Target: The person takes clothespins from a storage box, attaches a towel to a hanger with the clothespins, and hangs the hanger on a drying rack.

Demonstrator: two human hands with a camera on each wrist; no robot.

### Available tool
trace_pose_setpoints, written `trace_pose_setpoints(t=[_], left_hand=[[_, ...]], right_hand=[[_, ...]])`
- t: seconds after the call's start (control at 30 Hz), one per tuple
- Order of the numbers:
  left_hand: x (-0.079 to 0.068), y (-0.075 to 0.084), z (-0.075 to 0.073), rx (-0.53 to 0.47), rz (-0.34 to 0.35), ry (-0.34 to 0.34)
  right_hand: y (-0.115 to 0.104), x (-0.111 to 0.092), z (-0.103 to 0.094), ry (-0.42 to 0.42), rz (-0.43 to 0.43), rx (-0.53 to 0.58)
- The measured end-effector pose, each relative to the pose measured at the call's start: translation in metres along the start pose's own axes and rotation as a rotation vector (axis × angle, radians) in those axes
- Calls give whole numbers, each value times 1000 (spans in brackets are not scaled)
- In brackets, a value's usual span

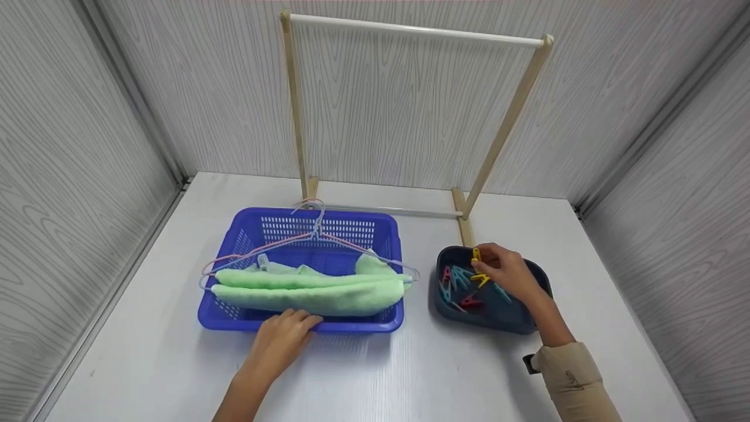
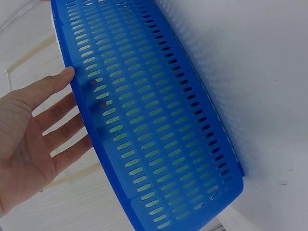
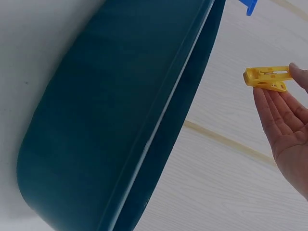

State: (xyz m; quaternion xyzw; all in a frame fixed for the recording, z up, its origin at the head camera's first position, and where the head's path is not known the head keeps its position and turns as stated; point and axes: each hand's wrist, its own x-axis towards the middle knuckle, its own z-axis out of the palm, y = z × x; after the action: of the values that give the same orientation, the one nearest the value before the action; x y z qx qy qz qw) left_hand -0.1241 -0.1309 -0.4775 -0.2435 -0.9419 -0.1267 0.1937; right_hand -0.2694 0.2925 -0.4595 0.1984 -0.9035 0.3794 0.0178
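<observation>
My left hand grips the front rim of a blue plastic laundry basket. In the left wrist view its thumb lies on the outer side and the fingers reach behind the rim. Light green cloths hang folded over pink and pale blue hangers, which lie across the basket. My right hand pinches a yellow clothespin between thumb and fingers, above a dark blue-green tub. Red clothespins, teal clothespins and another yellow clothespin show below the hand.
Behind the basket and tub stands a wooden rack with a white top rail and a lower bar. Its right foot reaches forward to the tub's back edge. Wood-grain panels enclose the white table.
</observation>
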Motion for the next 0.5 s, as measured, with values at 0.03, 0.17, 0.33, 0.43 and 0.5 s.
trace_pose_setpoints(t=[0.03,0.17,0.33,0.43,0.5], left_hand=[[0,0,0,-1,-1,0],[0,0,0,-1,3,-1],[0,0,0,-2,3,-6],[0,0,-1,-3,11,14],[0,0,0,-4,21,32]], right_hand=[[-1,0,0,1,-3,7],[-6,0,1,-3,-15,31],[-13,0,1,-5,-36,43],[-18,1,2,3,-43,47],[-21,2,4,14,-47,45]])
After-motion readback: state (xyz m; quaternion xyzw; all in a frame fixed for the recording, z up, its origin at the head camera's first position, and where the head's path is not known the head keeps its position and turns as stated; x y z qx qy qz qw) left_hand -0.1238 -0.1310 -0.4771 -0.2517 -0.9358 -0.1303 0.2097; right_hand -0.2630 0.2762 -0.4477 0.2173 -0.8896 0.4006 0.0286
